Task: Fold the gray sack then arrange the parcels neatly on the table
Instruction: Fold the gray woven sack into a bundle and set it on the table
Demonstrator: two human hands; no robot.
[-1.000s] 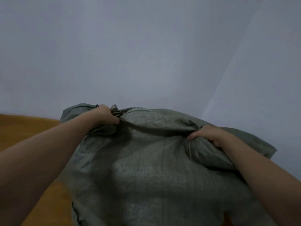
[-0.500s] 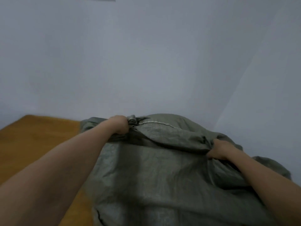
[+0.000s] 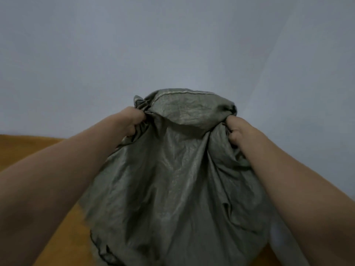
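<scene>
Head view, looking forward and down along both bare forearms. The gray sack (image 3: 172,179) fills the middle of the view, held up in front of the person. Its upper part is bunched between the two hands and the rest hangs in loose, creased folds toward the lower edge. The left hand (image 3: 132,121) holds a gathered bunch of cloth at the sack's upper left. Its grip is tight, fingers curled into the fabric, and a small tuft of cloth stands up just beyond the knuckles. The right hand (image 3: 237,131) holds the sack's upper right with a like grip, thumb and curled fingers pressed into the folds. Between the hands the top of the sack bulges upward, and a pale stitched hem (image 3: 178,92) runs along its highest edge. A dark seam (image 3: 96,244) borders the sack at lower left. The wooden table (image 3: 28,148) shows as an orange-brown surface to the left of and below the sack; whether the sack's lower part touches it cannot be told. A plain pale wall (image 3: 172,45) takes up the upper half.
</scene>
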